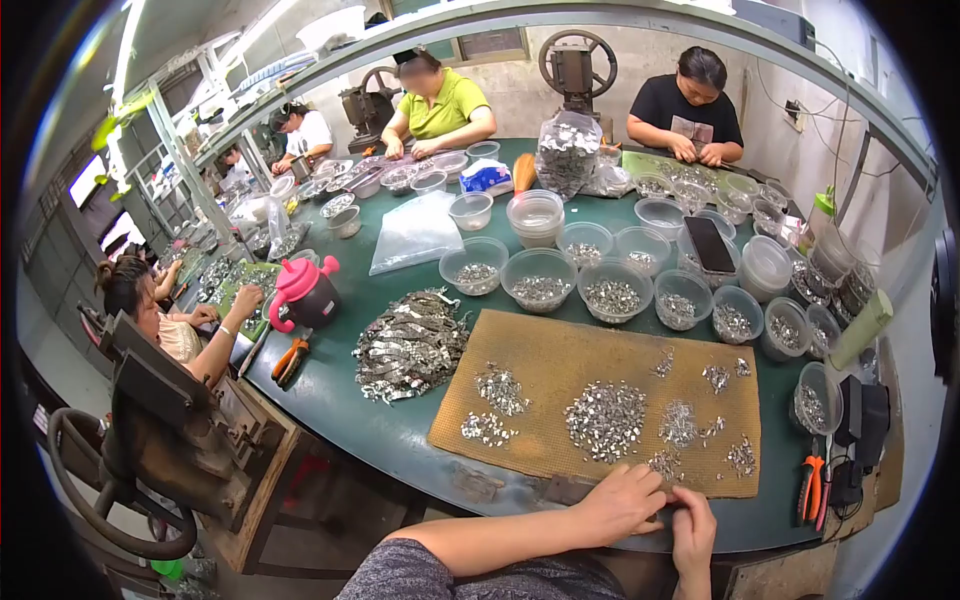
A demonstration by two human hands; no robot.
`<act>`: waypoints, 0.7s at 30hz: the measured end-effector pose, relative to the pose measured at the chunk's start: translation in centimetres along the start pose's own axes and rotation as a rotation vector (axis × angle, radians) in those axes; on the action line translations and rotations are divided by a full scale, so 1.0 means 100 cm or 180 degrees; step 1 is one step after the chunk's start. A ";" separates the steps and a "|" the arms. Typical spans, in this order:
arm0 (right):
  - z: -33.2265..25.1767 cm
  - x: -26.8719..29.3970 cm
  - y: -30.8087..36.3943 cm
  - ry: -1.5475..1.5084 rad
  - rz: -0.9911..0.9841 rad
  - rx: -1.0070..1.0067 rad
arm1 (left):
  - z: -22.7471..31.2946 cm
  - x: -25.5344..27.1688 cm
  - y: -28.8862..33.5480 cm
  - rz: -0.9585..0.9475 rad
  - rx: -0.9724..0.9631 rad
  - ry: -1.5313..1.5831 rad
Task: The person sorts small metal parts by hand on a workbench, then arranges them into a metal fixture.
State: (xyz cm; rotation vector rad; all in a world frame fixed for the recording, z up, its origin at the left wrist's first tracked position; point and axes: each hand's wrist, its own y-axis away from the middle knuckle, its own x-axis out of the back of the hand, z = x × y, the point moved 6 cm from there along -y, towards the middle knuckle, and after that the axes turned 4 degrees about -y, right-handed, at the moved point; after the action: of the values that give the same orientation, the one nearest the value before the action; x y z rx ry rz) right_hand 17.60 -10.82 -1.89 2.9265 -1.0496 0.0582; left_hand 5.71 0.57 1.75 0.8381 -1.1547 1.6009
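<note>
At the front edge of a tan textured mat [545, 350], my left hand [618, 505] and my right hand [693, 530] meet, fingertips close together. Both are closed in a pinch; whatever lies between the fingers is too small or hidden to name. Just beyond them sits a little heap of small metal parts [664, 463]. A larger pile of silvery metal pieces [606, 420] lies mid-mat, with thin pin-like parts [678, 424] to its right and smaller clusters [500, 390] to its left. A flat dark metal block [566, 489] rests left of my left hand.
Plastic bowls [541, 280] of metal parts line the mat's far side; a phone [708, 246] lies on some. Left are a heap of metal strips [412, 345], orange-handled pliers [290, 362], a pink-and-black jug [304, 292] and a hand press [150, 430]. Orange pliers [811, 482] lie right. Co-workers sit around.
</note>
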 end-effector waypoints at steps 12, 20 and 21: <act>-0.036 0.013 0.023 0.1776 -0.0234 0.1598 | 0.014 0.007 0.040 0.0957 -0.0077 -0.0026; -0.032 -0.031 0.001 0.2426 -0.0885 0.1665 | -0.035 0.054 0.110 0.1889 -0.0003 0.0980; -0.027 -0.029 -0.001 0.2463 -0.0867 0.1627 | -0.040 0.059 0.130 0.2084 0.0130 0.0966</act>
State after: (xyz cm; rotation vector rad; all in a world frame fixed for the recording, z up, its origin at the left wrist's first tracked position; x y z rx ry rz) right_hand 15.30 -8.79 0.66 2.9146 -0.5501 1.4913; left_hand -8.41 4.91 2.01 0.2173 -1.2423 2.1942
